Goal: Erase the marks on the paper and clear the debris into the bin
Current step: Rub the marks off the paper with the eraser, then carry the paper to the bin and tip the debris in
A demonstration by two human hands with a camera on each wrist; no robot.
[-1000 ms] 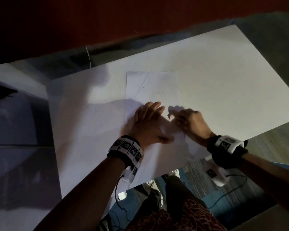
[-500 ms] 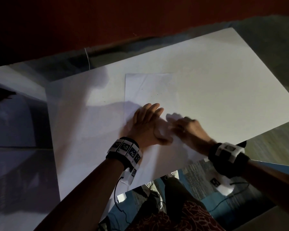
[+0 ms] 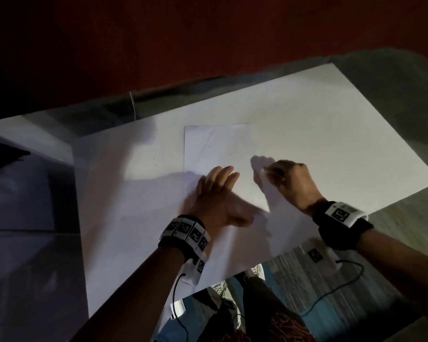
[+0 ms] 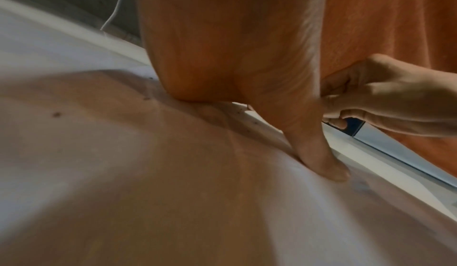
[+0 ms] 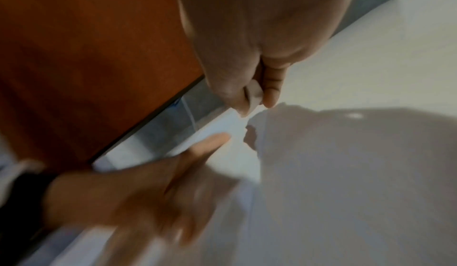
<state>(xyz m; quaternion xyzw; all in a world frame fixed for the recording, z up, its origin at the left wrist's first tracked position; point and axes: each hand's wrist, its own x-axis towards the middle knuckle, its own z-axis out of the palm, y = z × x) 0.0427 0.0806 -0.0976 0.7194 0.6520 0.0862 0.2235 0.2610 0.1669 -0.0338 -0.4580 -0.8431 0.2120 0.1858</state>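
A small white paper (image 3: 218, 144) lies on a large white sheet (image 3: 319, 124). My left hand (image 3: 215, 191) lies flat on the paper's near part, fingers straight, thumb spread; in the left wrist view the palm (image 4: 222, 55) presses down. My right hand (image 3: 287, 178) hovers at the paper's right edge and pinches a small white eraser (image 5: 253, 94) between thumb and fingers. Tiny dark crumbs (image 3: 229, 154) dot the paper, and crumbs (image 4: 56, 114) show beside the palm. No bin is in view.
The large sheet covers a grey table (image 3: 393, 77) with a red-brown wall (image 3: 208, 33) behind. A pale surface (image 3: 15, 188) lies at the left. Below the table's near edge are my legs (image 3: 269, 317) and wrist cables (image 3: 331, 292).
My right hand has moved right and away from the left hand, off the spot beside its thumb, to the paper's right edge. The left hand stays flat on the paper.
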